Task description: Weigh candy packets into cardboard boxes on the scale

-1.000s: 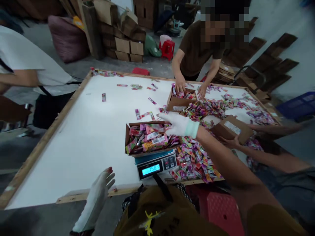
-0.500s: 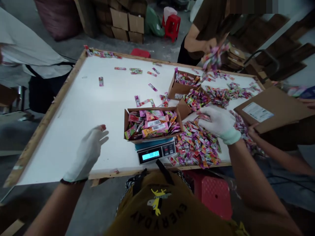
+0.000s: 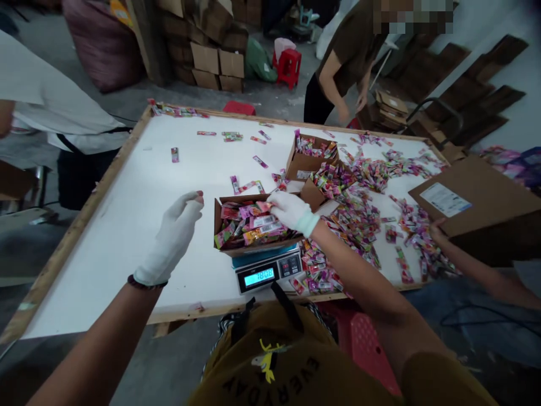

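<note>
An open cardboard box (image 3: 217, 223) full of small bright candy packets (image 3: 257, 221) stands on a digital scale (image 3: 242, 281) with a lit display. My right hand (image 3: 291, 211), in a white glove, reaches over the box's right side. Its fingertips are closed on a pinkish-red candy packet (image 3: 264, 206) above the others. To the left of the box my left hand (image 3: 175, 237), also gloved but with bare fingertips, hovers over the white table (image 3: 127, 237). Its fingers are loosely extended, with nothing visible in them.
Loose packets form a heap (image 3: 359, 225) right of the scale. Two more filled boxes (image 3: 302, 163) sit behind it. At the right, another person's hand (image 3: 437, 230) touches a large carton (image 3: 486, 197). A person in dark clothes (image 3: 338, 73) stands across the table; another (image 3: 51, 101) is at left.
My right hand has moved left from the heap to the box. My left hand has shifted slightly up and right. The display reading has dropped slightly. The person opposite has lowered their hands.
</note>
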Action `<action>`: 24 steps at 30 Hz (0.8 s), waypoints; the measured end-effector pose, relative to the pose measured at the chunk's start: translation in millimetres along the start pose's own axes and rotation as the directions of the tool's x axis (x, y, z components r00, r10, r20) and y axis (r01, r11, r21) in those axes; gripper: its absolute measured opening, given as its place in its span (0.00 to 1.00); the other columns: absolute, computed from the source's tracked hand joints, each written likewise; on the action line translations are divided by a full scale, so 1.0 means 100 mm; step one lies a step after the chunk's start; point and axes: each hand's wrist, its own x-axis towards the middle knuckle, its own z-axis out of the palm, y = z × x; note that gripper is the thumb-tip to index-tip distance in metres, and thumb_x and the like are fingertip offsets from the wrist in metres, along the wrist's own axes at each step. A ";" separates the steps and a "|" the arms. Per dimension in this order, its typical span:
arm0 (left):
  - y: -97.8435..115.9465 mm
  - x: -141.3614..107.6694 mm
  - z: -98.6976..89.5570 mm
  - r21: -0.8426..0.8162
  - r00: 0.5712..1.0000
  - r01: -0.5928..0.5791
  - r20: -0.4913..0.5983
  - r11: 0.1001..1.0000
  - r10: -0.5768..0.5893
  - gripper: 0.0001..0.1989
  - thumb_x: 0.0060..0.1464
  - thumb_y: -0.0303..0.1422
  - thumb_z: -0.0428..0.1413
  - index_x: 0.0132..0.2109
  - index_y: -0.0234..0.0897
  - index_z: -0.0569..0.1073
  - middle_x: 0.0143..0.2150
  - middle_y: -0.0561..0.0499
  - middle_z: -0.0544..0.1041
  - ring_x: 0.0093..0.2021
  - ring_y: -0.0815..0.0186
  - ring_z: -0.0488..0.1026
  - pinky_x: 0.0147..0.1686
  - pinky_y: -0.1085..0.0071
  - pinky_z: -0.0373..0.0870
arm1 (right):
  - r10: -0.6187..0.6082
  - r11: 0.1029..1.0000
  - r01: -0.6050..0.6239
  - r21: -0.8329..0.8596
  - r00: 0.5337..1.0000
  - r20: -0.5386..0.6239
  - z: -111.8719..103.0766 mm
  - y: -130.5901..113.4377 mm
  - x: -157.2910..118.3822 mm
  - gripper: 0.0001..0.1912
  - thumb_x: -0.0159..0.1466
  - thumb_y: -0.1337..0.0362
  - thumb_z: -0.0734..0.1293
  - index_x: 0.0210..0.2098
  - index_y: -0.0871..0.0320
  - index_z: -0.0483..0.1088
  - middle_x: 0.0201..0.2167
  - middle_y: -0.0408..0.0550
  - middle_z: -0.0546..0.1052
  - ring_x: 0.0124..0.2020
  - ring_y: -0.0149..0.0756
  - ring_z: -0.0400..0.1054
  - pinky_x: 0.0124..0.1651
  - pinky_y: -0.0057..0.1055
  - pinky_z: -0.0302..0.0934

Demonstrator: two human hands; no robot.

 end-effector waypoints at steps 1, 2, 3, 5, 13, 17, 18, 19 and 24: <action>-0.05 -0.01 -0.05 -0.005 1.000 0.017 -0.007 1.000 -0.017 0.19 0.53 0.43 0.61 0.49 0.38 0.80 0.62 0.42 0.78 0.58 0.53 0.75 0.58 0.54 0.69 | 0.001 0.996 0.004 0.086 0.999 -0.051 -0.09 0.04 -0.08 0.12 0.71 0.61 0.62 0.45 0.55 0.78 0.44 0.52 0.84 0.47 0.44 0.80 0.53 0.38 0.72; -0.10 -0.03 -0.11 -0.016 0.999 0.036 -0.019 0.999 -0.037 0.19 0.53 0.43 0.62 0.48 0.38 0.79 0.62 0.42 0.78 0.57 0.53 0.75 0.58 0.54 0.69 | 0.013 0.983 0.007 0.184 0.994 -0.108 -0.20 0.10 -0.18 0.13 0.71 0.58 0.62 0.46 0.55 0.76 0.43 0.52 0.84 0.46 0.44 0.80 0.52 0.38 0.73; -0.16 -0.04 -0.18 -0.031 0.998 0.055 -0.031 0.998 -0.056 0.18 0.53 0.43 0.62 0.48 0.37 0.79 0.63 0.42 0.77 0.57 0.53 0.75 0.58 0.54 0.70 | 0.037 0.958 0.010 0.286 0.986 -0.161 -0.32 0.16 -0.31 0.13 0.71 0.55 0.63 0.47 0.55 0.75 0.42 0.53 0.84 0.44 0.44 0.80 0.51 0.39 0.73; -0.29 -0.07 -0.32 -0.059 0.994 0.091 -0.058 0.994 -0.094 0.16 0.55 0.41 0.62 0.47 0.36 0.79 0.65 0.41 0.76 0.56 0.54 0.75 0.60 0.53 0.70 | 0.113 0.898 0.000 0.440 0.966 -0.231 -0.57 0.31 -0.62 0.14 0.69 0.52 0.65 0.46 0.54 0.72 0.40 0.52 0.83 0.42 0.45 0.80 0.49 0.42 0.75; -0.63 -0.12 -0.70 -0.148 0.960 0.188 -0.182 0.971 -0.214 0.15 0.54 0.38 0.62 0.46 0.34 0.76 0.64 0.39 0.76 0.52 0.54 0.77 0.65 0.41 0.67 | 0.460 0.838 -0.268 0.475 0.815 -0.353 -0.95 0.80 -1.52 0.17 0.65 0.44 0.71 0.39 0.49 0.67 0.25 0.42 0.75 0.27 0.43 0.73 0.34 0.41 0.71; -0.48 -0.08 -0.56 -0.120 0.976 0.161 -0.129 0.980 -0.176 0.18 0.52 0.41 0.63 0.46 0.34 0.76 0.65 0.39 0.76 0.52 0.55 0.77 0.62 0.49 0.69 | 0.382 0.911 -0.263 0.317 0.828 -0.411 -0.84 0.54 -1.23 0.20 0.60 0.47 0.76 0.36 0.49 0.65 0.26 0.42 0.75 0.27 0.41 0.71 0.35 0.40 0.70; -0.42 -0.07 -0.49 -0.100 0.982 0.146 -0.108 0.984 -0.157 0.18 0.52 0.42 0.63 0.46 0.34 0.77 0.65 0.38 0.76 0.52 0.55 0.76 0.60 0.51 0.70 | 0.321 0.939 -0.226 0.260 0.849 -0.420 -0.78 0.45 -1.09 0.20 0.59 0.48 0.77 0.36 0.50 0.66 0.29 0.44 0.76 0.30 0.42 0.72 0.39 0.41 0.71; -0.36 -0.06 -0.42 -0.077 0.987 0.130 -0.088 0.988 -0.137 0.19 0.53 0.42 0.63 0.47 0.34 0.77 0.65 0.38 0.76 0.53 0.55 0.76 0.58 0.53 0.70 | 0.264 0.956 -0.179 0.231 0.870 -0.416 -0.72 0.36 -0.95 0.18 0.60 0.49 0.77 0.36 0.51 0.67 0.32 0.46 0.79 0.34 0.43 0.74 0.43 0.41 0.72; -0.10 -0.02 -0.15 0.100 1.000 0.008 0.000 0.995 -0.008 0.21 0.59 0.41 0.58 0.54 0.34 0.79 0.61 0.38 0.78 0.55 0.55 0.75 0.55 0.56 0.70 | 0.168 0.957 -0.126 0.260 0.975 -0.145 -0.34 0.07 -0.26 0.16 0.66 0.55 0.72 0.49 0.56 0.75 0.46 0.51 0.83 0.48 0.45 0.77 0.54 0.41 0.71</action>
